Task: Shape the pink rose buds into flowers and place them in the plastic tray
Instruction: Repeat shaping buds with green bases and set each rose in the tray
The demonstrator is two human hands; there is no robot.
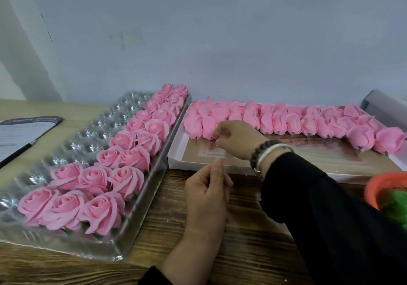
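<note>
The right hand (236, 139) reaches into the white box (343, 171), fingertips curled at the base of a pink rose bud (208, 126) at the near-left end of the rows; whether it truly pinches the bud cannot be told. The left hand (207, 199) waits above the wooden table (242, 236), fingers loosely curled, holding nothing visible. Best to lift the bud by its base, sparing the petals, then open it before seating it in the next free cup of the clear plastic tray (92, 130) beside the finished roses (97, 210).

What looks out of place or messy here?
Nothing stands out: shaped roses sit in rows in the tray, buds line the box. Only small crumbs dot the table.
</note>
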